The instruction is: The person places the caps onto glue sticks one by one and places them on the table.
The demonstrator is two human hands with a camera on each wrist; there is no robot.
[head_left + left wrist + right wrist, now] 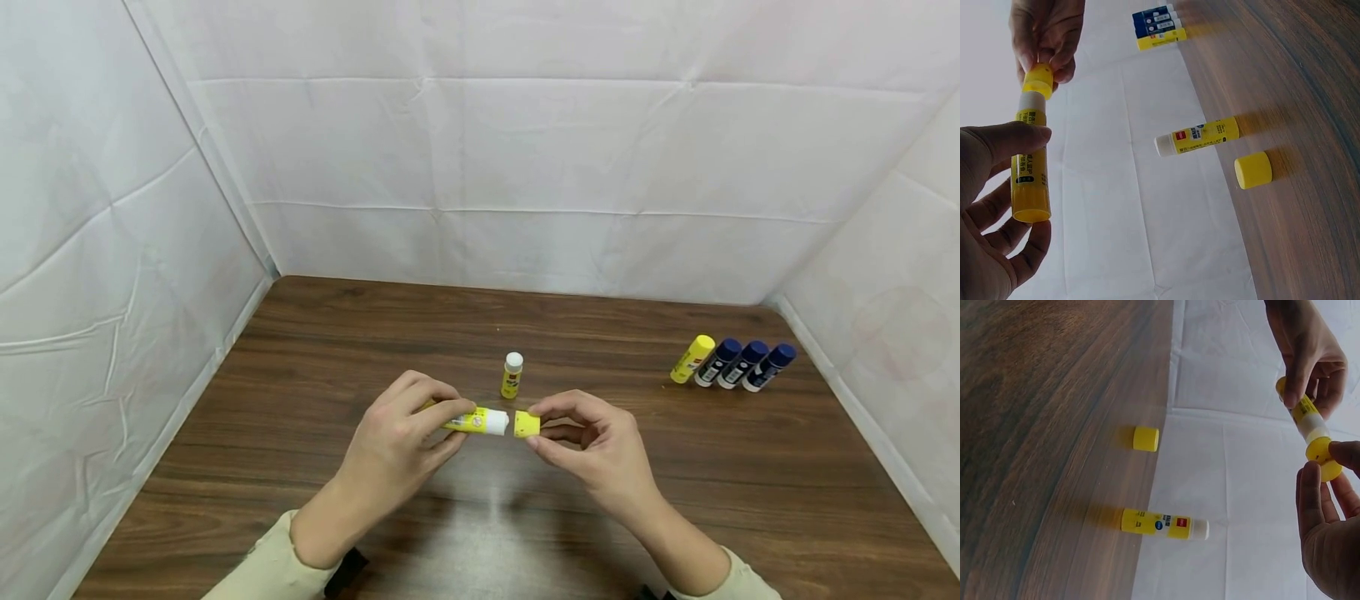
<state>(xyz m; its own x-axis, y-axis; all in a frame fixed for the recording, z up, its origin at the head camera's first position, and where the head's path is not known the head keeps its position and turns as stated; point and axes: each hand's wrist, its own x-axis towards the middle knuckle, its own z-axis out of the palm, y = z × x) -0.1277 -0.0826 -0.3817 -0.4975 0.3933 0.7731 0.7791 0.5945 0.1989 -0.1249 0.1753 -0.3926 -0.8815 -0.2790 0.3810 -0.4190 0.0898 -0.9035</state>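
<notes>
My left hand [408, 425] grips a yellow glue stick [468, 420] by its body, the white end pointing right. Between thumb and fingertips, my right hand [600, 442] pinches a yellow cap [527, 423], in line with that white end and a narrow gap away in the head view. Just beyond the hands, a second glue stick [511, 377] stands upright, its white top bare. A loose yellow cap [1253, 170] sits on the table beside it in both wrist views; my left hand mostly hides it in the head view.
At the right of the brown wooden table [360, 325], a capped yellow glue stick [692, 360] stands in a row with three white-bodied sticks with dark blue caps [753, 350]. White sheeting [525, 150] walls off the back and both sides.
</notes>
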